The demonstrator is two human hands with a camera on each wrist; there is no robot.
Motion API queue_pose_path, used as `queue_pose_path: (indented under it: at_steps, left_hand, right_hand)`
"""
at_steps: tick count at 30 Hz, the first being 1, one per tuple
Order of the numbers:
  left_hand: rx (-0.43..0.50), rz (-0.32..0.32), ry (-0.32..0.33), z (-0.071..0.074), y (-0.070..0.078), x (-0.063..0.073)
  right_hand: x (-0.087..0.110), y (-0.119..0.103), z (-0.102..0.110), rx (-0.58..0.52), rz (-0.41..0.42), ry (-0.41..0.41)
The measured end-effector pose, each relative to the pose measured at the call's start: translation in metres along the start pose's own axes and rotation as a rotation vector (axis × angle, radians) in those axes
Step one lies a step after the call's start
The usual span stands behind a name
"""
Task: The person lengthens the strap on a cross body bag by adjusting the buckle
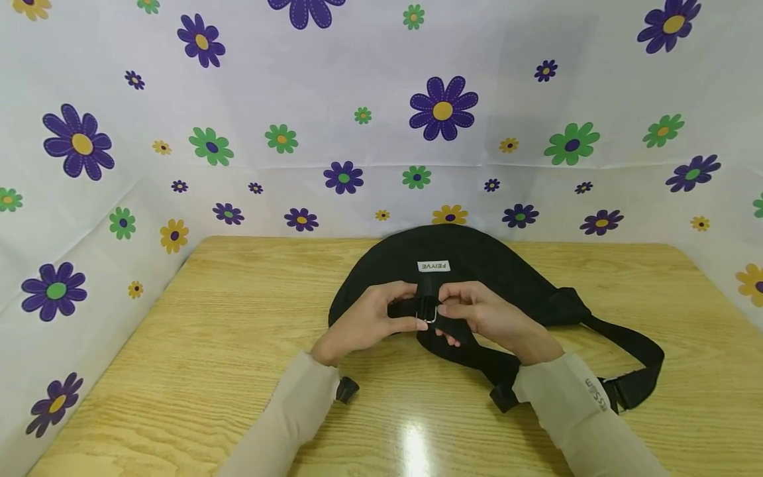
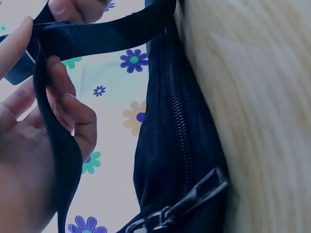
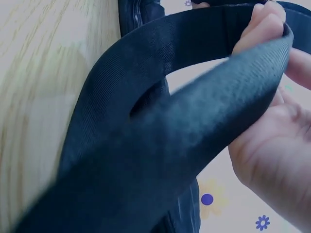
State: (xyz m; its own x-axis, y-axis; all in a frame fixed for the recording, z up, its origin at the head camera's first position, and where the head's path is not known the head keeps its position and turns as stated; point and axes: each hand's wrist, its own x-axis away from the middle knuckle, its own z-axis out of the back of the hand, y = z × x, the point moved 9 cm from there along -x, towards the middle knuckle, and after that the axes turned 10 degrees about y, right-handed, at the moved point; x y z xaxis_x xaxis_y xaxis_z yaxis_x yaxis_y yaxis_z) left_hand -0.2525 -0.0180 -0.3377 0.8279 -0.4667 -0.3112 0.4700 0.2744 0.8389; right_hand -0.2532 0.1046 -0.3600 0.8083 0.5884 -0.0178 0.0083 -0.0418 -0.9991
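A black crescent-shaped bag (image 1: 477, 258) with a white label lies on the table. In front of its label, both hands hold its black strap (image 1: 456, 328) at a small metal strap buckle (image 1: 430, 321). My left hand (image 1: 366, 318) pinches the buckle and webbing from the left, thumb at the lower edge. From the other side, my right hand (image 1: 491, 318) grips the strap close to the buckle. A loop of webbing (image 3: 194, 116) crosses the right wrist view, folded between the right fingers. The left wrist view shows the bag's zipper (image 2: 177, 111) and its metal pull (image 2: 206, 187).
The wooden table (image 1: 238, 298) carries the bag, and a flower-print cloth (image 1: 357, 79) hangs behind it. At the right lies more strap (image 1: 638, 344) with a black buckle (image 1: 622, 391). A dark strap end (image 1: 347, 389) shows beside the left sleeve.
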Motion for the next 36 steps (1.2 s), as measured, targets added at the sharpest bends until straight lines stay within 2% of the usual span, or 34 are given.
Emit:
queue_pose_path:
  at_steps: [10,14,19,27,29,36]
  left_hand:
    - [-0.014,-0.033,0.077,0.023,0.005,0.000]
    - [-0.010,-0.026,0.076,0.024,0.006,0.000]
    - [0.010,-0.017,0.061,0.021,0.005,0.000]
    - [0.027,-0.052,0.007,0.006,0.006,-0.001]
    - [0.022,-0.060,0.003,0.003,0.006,-0.001]
    - [-0.055,-0.025,-0.007,-0.004,0.001,0.000]
  right_hand:
    - [0.004,0.006,0.006,0.014,0.011,-0.090]
    - [0.006,0.007,0.006,0.023,0.008,-0.125]
    - [0.006,0.004,0.005,0.031,0.042,-0.143]
    - [0.003,-0.003,0.001,0.054,0.096,-0.086]
    - [0.002,-0.003,0.001,0.062,0.084,-0.060]
    - [0.000,-0.001,0.001,0.064,-0.018,0.053]
